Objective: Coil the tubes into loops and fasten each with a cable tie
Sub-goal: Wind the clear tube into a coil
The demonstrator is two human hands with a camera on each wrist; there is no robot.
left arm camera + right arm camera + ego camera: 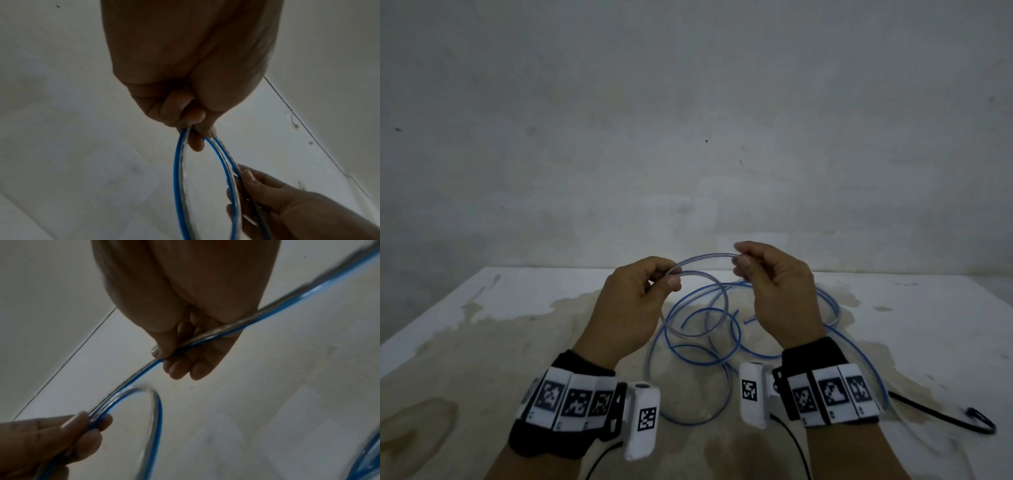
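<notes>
A clear tube with a blue stripe [703,256] arcs between my two hands above the table. My left hand [664,275] pinches it where a hanging loop [717,301] crosses itself; the left wrist view shows that loop [177,170] dropping from my fingers. My right hand [741,262] pinches the tube a short way along, thumb against fingers, and the tube [267,311] runs on across my palm in the right wrist view. More blue-striped tubing [688,349] lies in loose tangled curves on the table below both hands. A black cable tie [941,416] lies at the right.
The white table [482,342] carries large brownish stains and ends at a grey wall [688,120] just behind the tubing. Marker bands and small white cameras sit on both wrists.
</notes>
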